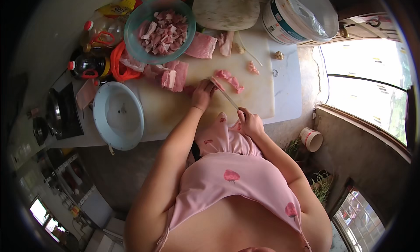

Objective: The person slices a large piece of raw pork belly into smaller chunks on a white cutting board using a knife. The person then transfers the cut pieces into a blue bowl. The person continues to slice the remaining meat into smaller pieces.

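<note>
My right hand point(252, 123) grips the handle of a kitchen knife point(226, 96), whose blade points away to the upper left. My left hand point(202, 96) rests with bent fingers on a piece of raw meat point(189, 89), mostly covered by the hand, at the blade's tip. Against the blade lies a thin slice of meat point(217, 84). Just beyond it are pink strips of meat point(231, 80) on the white cutting board point(210, 63). Larger slabs of raw pork point(177, 75) lie left of the knife, with another slab point(202, 45) farther back.
A green bowl of cut meat point(165, 32) stands at the back left, near sauce bottles point(90, 65) and a red plastic bag point(119, 66). A pale blue basin point(115, 120) sits at the left. A round board point(226, 9) and a white bucket point(285, 22) are at the back.
</note>
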Tool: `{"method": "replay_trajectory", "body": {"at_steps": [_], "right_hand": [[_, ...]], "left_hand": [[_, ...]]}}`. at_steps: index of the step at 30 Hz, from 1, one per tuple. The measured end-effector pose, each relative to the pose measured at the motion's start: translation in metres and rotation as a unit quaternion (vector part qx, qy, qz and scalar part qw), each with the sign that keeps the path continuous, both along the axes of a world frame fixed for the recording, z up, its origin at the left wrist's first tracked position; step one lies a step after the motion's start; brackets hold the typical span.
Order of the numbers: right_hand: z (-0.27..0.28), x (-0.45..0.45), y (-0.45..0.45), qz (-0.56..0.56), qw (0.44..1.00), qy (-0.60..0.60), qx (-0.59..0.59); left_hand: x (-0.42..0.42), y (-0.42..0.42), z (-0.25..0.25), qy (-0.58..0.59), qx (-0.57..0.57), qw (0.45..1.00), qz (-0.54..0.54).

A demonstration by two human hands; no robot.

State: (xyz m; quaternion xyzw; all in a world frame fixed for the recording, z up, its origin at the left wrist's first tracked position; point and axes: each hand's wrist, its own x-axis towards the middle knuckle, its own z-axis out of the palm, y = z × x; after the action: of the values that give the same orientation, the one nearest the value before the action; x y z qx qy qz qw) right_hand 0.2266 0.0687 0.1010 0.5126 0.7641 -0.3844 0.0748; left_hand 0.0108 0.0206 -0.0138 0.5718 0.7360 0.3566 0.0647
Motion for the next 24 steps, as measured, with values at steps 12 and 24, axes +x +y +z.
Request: {"method": "replay_trajectory", "body": {"at_steps": [12,24], "right_hand": [[-0.015,-0.055,0.017,0.021,0.999,0.017,0.022],[-0.022,-0.035,0.008,0.013,1.0,-0.007,0.027]], "left_hand": [[-0.005,0.003,0.007,-0.001,-0.01,1.0,-0.008],[-0.001,-0.001,-0.001,0.013,-0.031,0.999,0.019]]}}
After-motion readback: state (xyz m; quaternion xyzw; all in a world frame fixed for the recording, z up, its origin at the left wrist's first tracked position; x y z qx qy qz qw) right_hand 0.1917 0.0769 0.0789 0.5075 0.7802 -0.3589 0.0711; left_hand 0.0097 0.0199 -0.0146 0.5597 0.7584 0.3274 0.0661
